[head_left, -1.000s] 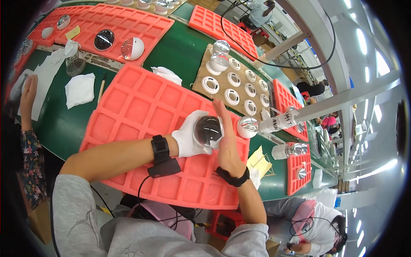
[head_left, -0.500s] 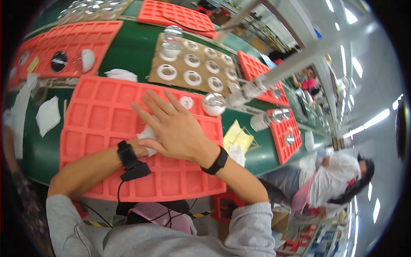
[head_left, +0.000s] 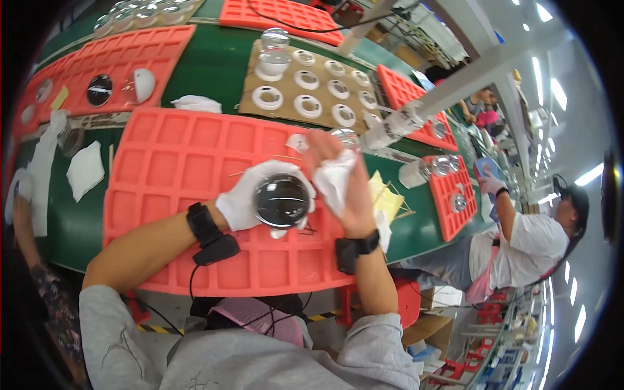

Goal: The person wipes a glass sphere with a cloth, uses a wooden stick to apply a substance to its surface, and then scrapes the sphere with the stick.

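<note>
My left hand, in a white glove, is closed around a glossy black dome with a rounded, reflective face turned up. It is above the middle of a red compartment tray. To the right of the dome, my bare right hand is raised with its palm turned toward the dome. A crumpled white cloth lies against that palm, held there by the hand; the fingertips are slightly blurred. Thin sticks and a small white round piece lie on the tray beyond the hands.
Behind the tray, a cardboard sheet bears several white rings and a clear globe. More red trays stand left and right. A white post rises at the right. Yellow paper lies by the tray; a co-worker is farther right.
My right hand has swung right off my left hand and turned over, showing the cloth in its palm. The black dome and gloved left hand are now uncovered.
</note>
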A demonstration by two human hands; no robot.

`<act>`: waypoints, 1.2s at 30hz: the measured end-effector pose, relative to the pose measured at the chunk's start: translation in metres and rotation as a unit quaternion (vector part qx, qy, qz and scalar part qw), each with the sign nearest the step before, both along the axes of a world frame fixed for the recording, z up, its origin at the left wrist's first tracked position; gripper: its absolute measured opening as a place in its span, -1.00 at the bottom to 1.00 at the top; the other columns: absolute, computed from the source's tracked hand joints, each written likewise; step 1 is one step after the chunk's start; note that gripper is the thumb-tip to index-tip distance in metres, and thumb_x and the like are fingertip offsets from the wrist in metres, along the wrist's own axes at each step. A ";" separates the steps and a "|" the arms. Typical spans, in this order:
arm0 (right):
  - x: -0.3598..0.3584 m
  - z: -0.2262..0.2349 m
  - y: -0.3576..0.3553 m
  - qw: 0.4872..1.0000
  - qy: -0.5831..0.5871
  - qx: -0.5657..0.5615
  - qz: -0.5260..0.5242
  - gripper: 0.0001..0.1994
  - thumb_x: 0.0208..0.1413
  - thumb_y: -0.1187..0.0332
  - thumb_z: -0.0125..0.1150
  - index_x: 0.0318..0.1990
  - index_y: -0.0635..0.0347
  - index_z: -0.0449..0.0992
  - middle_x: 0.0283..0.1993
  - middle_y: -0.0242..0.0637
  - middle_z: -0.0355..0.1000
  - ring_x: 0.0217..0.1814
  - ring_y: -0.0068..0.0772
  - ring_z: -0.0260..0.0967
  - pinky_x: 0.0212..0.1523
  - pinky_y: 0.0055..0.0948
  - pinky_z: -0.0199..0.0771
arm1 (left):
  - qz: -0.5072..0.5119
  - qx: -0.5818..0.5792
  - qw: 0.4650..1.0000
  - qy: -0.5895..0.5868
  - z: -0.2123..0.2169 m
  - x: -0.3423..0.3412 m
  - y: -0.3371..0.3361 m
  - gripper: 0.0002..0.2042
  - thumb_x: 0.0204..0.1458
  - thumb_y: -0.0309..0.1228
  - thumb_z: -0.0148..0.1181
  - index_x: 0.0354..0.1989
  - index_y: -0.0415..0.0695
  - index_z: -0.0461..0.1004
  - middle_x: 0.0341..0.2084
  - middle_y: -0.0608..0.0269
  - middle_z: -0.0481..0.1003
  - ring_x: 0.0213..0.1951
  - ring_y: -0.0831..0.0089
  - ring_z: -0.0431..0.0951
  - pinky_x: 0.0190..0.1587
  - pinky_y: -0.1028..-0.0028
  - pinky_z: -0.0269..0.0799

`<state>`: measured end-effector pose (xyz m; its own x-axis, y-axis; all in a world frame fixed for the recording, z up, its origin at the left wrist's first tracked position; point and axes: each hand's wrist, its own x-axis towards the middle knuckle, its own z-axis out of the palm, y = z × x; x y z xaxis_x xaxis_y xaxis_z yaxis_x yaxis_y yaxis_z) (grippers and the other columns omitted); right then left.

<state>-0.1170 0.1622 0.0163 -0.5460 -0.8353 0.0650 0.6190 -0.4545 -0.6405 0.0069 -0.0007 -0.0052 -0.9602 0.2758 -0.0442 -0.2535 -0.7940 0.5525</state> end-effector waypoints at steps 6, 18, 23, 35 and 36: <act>-0.024 0.014 0.053 0.945 -0.210 -0.240 -0.074 -0.44 0.48 0.16 -0.20 0.53 0.12 0.03 0.59 -0.14 0.04 0.66 -0.14 -0.14 0.59 0.02 -0.06 | 0.004 0.006 1.000 0.022 -0.002 0.004 -0.005 -0.50 0.34 -0.13 -0.20 -0.18 -0.42 0.50 -0.35 -0.18 0.56 -0.44 0.02 0.63 -0.71 0.33 0.48; -0.046 0.020 0.080 0.925 -0.107 -0.352 -0.091 -0.46 0.44 0.32 -0.12 0.53 0.06 0.07 0.60 -0.21 0.02 0.65 -0.18 -0.12 0.58 -0.01 -0.01 | -0.063 0.084 0.994 0.045 -0.010 -0.005 -0.013 -0.54 0.32 -0.18 -0.11 -0.16 -0.41 0.53 -0.28 -0.14 0.62 -0.34 0.01 0.66 -0.26 0.20 0.64; -0.033 0.013 0.065 0.955 -0.104 -0.245 -0.132 -0.49 0.46 0.29 -0.14 0.50 0.10 0.12 0.57 -0.23 0.08 0.65 -0.18 -0.11 0.56 0.00 0.03 | -0.063 0.127 0.990 -0.011 -0.014 -0.007 -0.021 -0.52 0.29 -0.11 -0.10 -0.15 -0.36 0.54 -0.28 -0.16 0.61 -0.33 -0.12 0.64 -0.42 0.18 0.55; -0.013 0.006 0.062 0.992 0.115 -0.055 -0.011 -0.58 0.47 0.23 -0.12 0.34 0.25 0.32 0.22 -0.21 0.44 0.11 -0.36 0.40 -0.03 -0.33 0.48 | -0.006 0.208 0.978 -0.018 -0.024 -0.010 -0.025 -0.51 0.32 -0.10 -0.13 -0.04 -0.38 0.48 -0.17 -0.14 0.54 -0.24 0.04 0.59 -0.69 0.38 0.38; -0.010 0.007 0.062 0.992 0.116 -0.056 -0.011 -0.58 0.47 0.23 -0.12 0.34 0.25 0.32 0.22 -0.21 0.44 0.11 -0.36 0.40 -0.03 -0.33 0.48 | -0.010 0.211 0.977 -0.012 -0.024 -0.010 -0.024 -0.52 0.32 -0.11 -0.12 -0.03 -0.37 0.47 -0.17 -0.14 0.54 -0.23 0.02 0.60 -0.68 0.38 0.40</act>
<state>-0.1266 0.2242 0.0233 -0.5232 -0.8039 0.2828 0.4506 -0.5427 -0.7089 -0.0029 -0.0249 -0.0295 -0.9547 0.2925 0.0545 -0.2796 -0.9447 0.1714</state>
